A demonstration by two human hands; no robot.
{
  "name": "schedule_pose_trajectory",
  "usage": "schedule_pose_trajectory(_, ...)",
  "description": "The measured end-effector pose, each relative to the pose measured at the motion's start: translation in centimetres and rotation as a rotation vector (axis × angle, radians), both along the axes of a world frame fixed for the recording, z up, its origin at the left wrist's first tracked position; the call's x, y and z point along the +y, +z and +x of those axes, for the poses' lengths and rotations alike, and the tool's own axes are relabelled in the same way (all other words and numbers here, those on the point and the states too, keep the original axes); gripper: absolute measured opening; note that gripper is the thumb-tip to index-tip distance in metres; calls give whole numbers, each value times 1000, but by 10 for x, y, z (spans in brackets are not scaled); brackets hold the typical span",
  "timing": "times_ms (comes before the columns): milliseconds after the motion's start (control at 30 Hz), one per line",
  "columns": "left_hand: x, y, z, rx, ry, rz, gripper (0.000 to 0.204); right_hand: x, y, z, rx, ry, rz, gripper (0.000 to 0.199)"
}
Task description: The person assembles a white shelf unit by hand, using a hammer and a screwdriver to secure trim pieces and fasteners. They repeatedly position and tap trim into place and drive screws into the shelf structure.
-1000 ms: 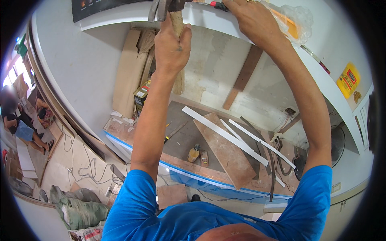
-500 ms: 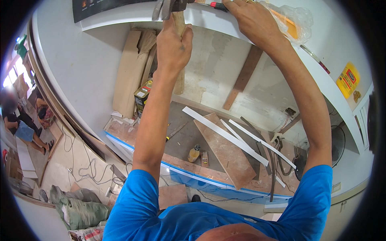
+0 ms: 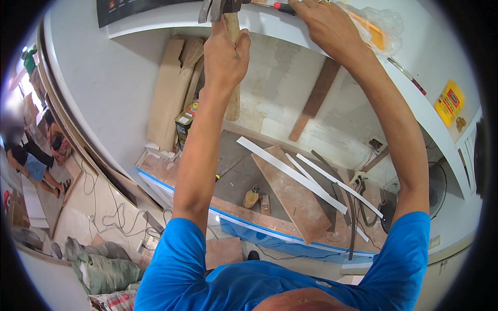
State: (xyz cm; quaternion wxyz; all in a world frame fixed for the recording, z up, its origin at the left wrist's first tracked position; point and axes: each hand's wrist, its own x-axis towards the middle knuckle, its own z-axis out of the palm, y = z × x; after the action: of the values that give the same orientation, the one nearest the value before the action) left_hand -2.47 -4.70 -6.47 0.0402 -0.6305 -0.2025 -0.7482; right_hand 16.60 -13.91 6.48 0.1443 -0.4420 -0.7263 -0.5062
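Well, hammer [image 3: 232,26]: it is at the far side, left of centre, its steel head showing against the white ledge [image 3: 161,25] and its wooden handle running down behind my left hand [image 3: 226,59].
Left hand: I am closed around the handle, high up just under the head, thumb beside the wood.
Weight: most of it sits in the steel, I judge, so this high hold gives me control; one nearer the free end would swing harder (and tire my wrist sooner).
Wood: stiff and dry-looking, probably not slippery, hardly fragile.
Red-and-black tool [image 3: 285,8]: far edge, right of the hammer; it looks slim, rigid and light, best held by its thick part.
Right hand [image 3: 332,26]: my fingers are clamped on its black part, though the top of the view cuts some of them off.
Clear plastic wrap [image 3: 392,32]: just right of that hand, crinkled, soft and light.
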Motion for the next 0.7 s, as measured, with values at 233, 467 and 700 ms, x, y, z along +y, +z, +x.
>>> schedule_pose_trajectory(233, 0, -4, 2, -14, -29, -45, 42, 0, 2, 0, 2, 28, -9, 25)
schedule_pose_trajectory(467, -22, 5, 4, -9, -210, -267, 48, 4, 1, 3, -7, 19, 11, 24)
schedule_pose_trajectory(700, -28, 1, -10, -135, -193, -102, 43, -3, 4, 0, 12, -46, -39, 25)
